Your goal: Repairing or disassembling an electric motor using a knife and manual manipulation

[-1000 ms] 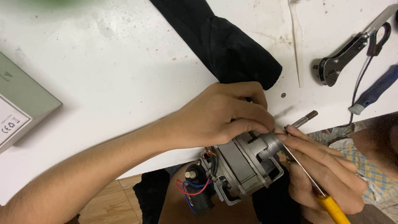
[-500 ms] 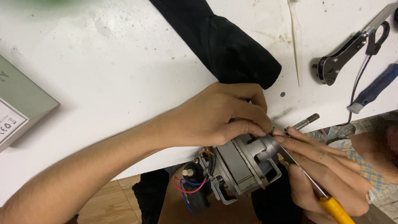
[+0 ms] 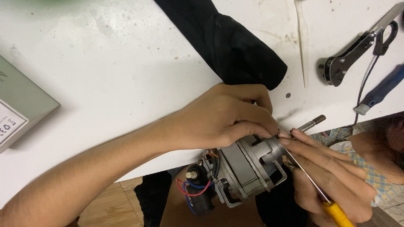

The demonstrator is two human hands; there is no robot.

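Fingers of the left hand (image 3: pixel 227 115) pinched the grey metal motor (image 3: pixel 248 166), while the right hand (image 3: pixel 332 176) beside it gripped a yellow-handled screwdriver (image 3: pixel 326 199).

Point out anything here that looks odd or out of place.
The white table is speckled with stains. The small motor isn't resting on it: both hands hold it off the table's edge, red and blue wires hanging loose.

Bare white table (image 3: pixel 126 71) spreads wide to the left, up to a grey box (image 3: pixel 21 109) at the edge. A black cloth (image 3: pixel 227 42) crosses the top just beside the left hand (image 3: pixel 223 117). Pliers (image 3: pixel 357 50) and a blue-handled tool (image 3: pixel 381 90) crowd the right side.
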